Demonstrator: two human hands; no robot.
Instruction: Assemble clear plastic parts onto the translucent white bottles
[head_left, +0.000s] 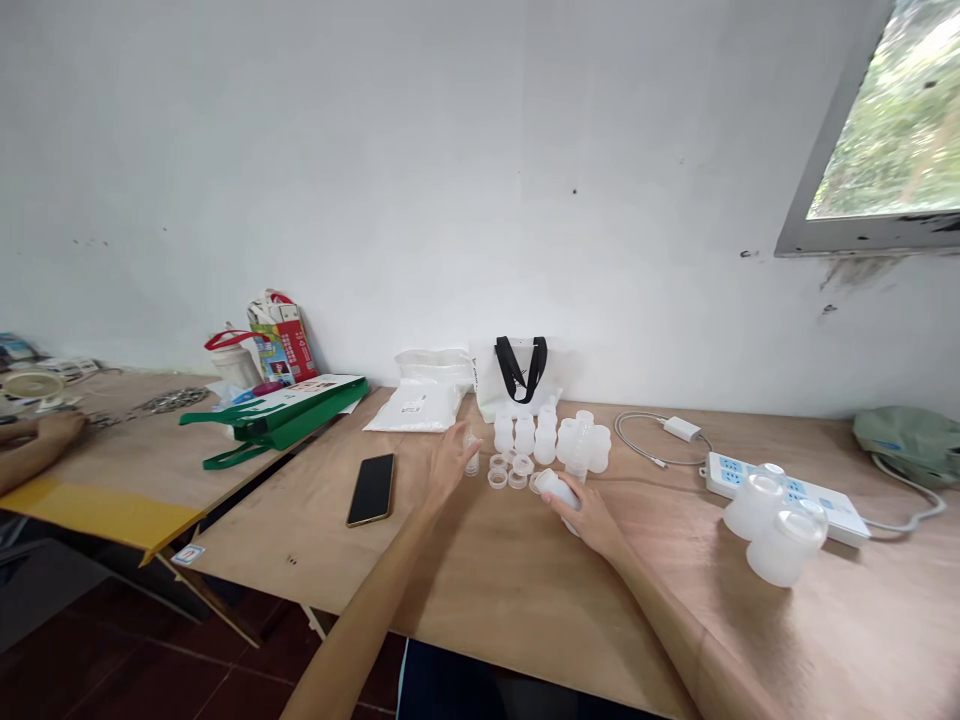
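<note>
My left hand (448, 466) reaches to a small clear plastic cylinder (472, 462), with fingers and thumb closed about its upper part. The cylinder stands upright on the table. In my right hand (594, 518) is a white translucent plastic bottle (558, 488), tilted, its end pointing up and left. Between the hands lie several clear ring-shaped pieces (498, 478), some stacked. Behind them several white translucent bottles (524, 434) stand in a group. A taller clear piece (578, 450) stands at the group's right side.
Left are a phone (371, 490), a white plastic packet (417, 405) and a green bag (300, 418). A white bag (484, 385) with black handles leans on the wall. Right are a power strip (832, 512), cable (637, 452) and translucent cups (780, 548). Another person's hand (60, 432) is far left.
</note>
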